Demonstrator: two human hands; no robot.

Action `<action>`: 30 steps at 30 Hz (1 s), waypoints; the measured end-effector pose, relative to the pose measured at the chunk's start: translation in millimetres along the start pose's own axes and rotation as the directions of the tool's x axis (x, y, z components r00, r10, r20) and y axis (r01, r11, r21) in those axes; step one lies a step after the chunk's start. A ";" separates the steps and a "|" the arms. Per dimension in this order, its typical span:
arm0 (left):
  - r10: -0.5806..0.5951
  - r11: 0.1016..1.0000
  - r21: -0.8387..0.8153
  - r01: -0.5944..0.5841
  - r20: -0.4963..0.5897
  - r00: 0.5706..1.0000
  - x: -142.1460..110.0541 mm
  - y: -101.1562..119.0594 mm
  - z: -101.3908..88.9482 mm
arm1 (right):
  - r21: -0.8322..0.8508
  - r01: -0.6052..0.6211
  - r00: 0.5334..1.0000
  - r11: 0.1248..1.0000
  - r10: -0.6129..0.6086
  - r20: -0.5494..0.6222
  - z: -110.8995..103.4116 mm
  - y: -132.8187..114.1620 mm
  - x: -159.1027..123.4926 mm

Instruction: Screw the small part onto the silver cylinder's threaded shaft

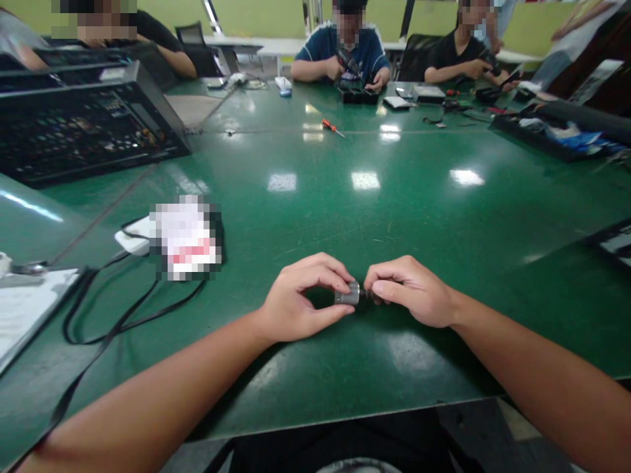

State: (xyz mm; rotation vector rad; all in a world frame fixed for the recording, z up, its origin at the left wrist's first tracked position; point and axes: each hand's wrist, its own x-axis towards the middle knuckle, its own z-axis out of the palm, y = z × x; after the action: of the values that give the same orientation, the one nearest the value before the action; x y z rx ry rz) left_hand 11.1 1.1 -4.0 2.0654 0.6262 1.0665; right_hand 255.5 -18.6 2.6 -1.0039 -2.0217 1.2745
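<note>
- Head view, near edge of the green table point(320, 374): the left hand point(296, 305) pinches a small grey cylinder point(348, 294), fingers on its far side and thumb on the near side
- The grey cylinder is between the two hands, lying on its side; a small dark mark shows on its surface, too small to read
- The right hand point(419, 295) has thumb and forefinger pressed together on a short dark piece point(363, 294) at the cylinder's right end, mostly hidden by the fingers
- Left of the hands, a badge point(185, 240) on a black strap point(140, 318) carries a red band on white; its wording is pixelated out
- At the left edge, a paper sheet point(34, 305) bears printed lines, too blurred to read
- Beyond it stands a large black case point(89, 128)
- Farther off, a screwdriver point(332, 127) with an orange handle lies on the table
- Across the table, a co-worker in blue holds a dark tool point(349, 64) above a black box point(357, 94); any lettering there is too small to make out
</note>
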 end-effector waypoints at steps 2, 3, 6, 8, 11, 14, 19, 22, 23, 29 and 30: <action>-0.004 1.000 -0.008 0.004 -0.036 0.999 -0.8 0.1 0.7 | -0.010 -0.007 1.000 1.000 0.007 -0.004 0.6 1.6 0.5; -0.018 1.000 -0.022 0.017 -0.044 0.999 -1.1 0.4 1.6 | -0.014 -0.004 1.000 1.000 0.004 -0.006 1.0 2.0 0.8; -0.058 0.998 -0.041 0.057 -0.027 0.998 -0.8 0.5 3.4 | -0.035 0.016 1.000 0.999 -0.017 -0.012 2.7 1.8 1.4; -0.072 0.997 -0.007 0.072 0.007 0.997 0.1 -0.3 2.4 | -0.056 0.028 0.999 0.998 -0.029 -0.023 4.1 1.6 1.7; -0.092 0.994 0.071 0.087 0.057 0.994 1.0 -1.6 -1.2 | -0.096 0.035 0.998 0.995 -0.039 -0.042 6.9 1.9 1.8; -0.080 0.984 0.165 0.069 0.061 0.995 -0.6 -1.0 -3.2 | -0.116 0.031 0.999 0.993 -0.036 -0.041 9.8 2.0 2.1; 0.012 0.973 0.229 -0.016 0.022 1.000 -4.7 3.4 -1.8 | -0.115 0.031 0.999 0.993 -0.032 -0.005 8.3 1.1 2.7; 0.059 0.973 0.221 -0.062 0.019 0.998 -4.2 3.4 -3.3 | -0.134 0.048 0.999 0.990 -0.046 0.016 2.3 2.4 2.7; 0.069 0.972 0.222 -0.071 0.015 0.997 -3.6 2.8 -4.4 | -0.142 0.049 0.999 0.989 -0.048 0.013 0.0 3.2 2.6; 0.076 0.969 0.238 -0.068 -0.022 0.997 -1.2 -1.2 -10.0 | -0.142 0.038 0.999 0.989 -0.036 0.016 -15.0 6.1 0.8; 0.081 0.971 0.229 -0.074 -0.023 0.996 -1.3 -1.1 -10.1 | -0.139 0.037 0.999 0.990 -0.032 0.038 -18.6 6.0 0.1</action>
State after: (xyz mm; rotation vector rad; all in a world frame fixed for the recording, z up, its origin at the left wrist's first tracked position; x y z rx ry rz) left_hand 1.8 4.6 -1.4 2.2904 0.7178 1.1184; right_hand 271.5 -7.4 4.7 -1.0115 -2.1707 1.1539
